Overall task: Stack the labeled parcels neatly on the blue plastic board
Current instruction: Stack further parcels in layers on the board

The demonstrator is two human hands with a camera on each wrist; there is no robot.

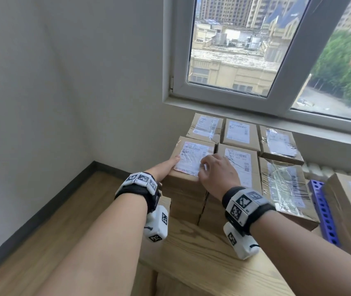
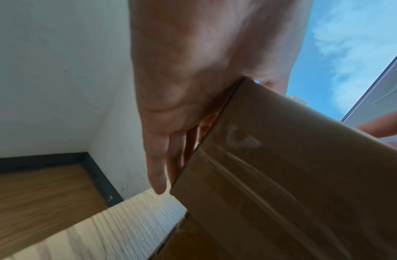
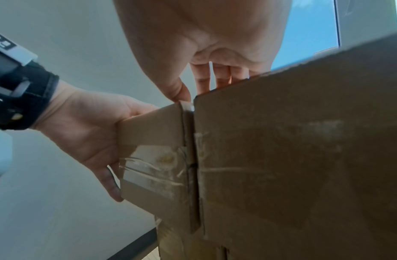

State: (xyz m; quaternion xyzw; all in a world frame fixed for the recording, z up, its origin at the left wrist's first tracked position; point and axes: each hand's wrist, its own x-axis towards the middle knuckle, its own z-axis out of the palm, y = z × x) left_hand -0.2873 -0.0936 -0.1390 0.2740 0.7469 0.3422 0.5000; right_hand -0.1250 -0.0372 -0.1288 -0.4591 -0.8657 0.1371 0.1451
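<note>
Item: top parcel [image 1: 191, 161], brown carton with white label, centre of the head view, resting on the near-left column of a block of stacked parcels [image 1: 255, 154] below the window [image 1: 255, 50].

Left hand [image 1: 166, 167]: thumb lies on the label's left edge; the other fingers [image 2: 157, 168] hang straight down the carton's left side wall, flat against it. A guiding contact, not a curled grip.

Right hand [image 1: 217, 171]: lies on the top at the seam with the neighbouring parcel [image 1: 239, 165]; fingers [image 3: 215, 77] bent over the near top edge, thumb at the corner. Whether they pinch or merely press cannot be told.

Blue plastic board [image 1: 324, 210]: one perforated edge shows, lower right of the head view, between the stacks; the rest is hidden.

Support: light wooden bench [image 1: 202, 253], lower centre.

Handling note (judgement): the step appears to be squaring the top parcel. Push inward with the left palm while the right holds the seam closed, until side walls align with the carton beneath. Keep the label upward. Avoid pressing hard enough to shift the column.
</note>
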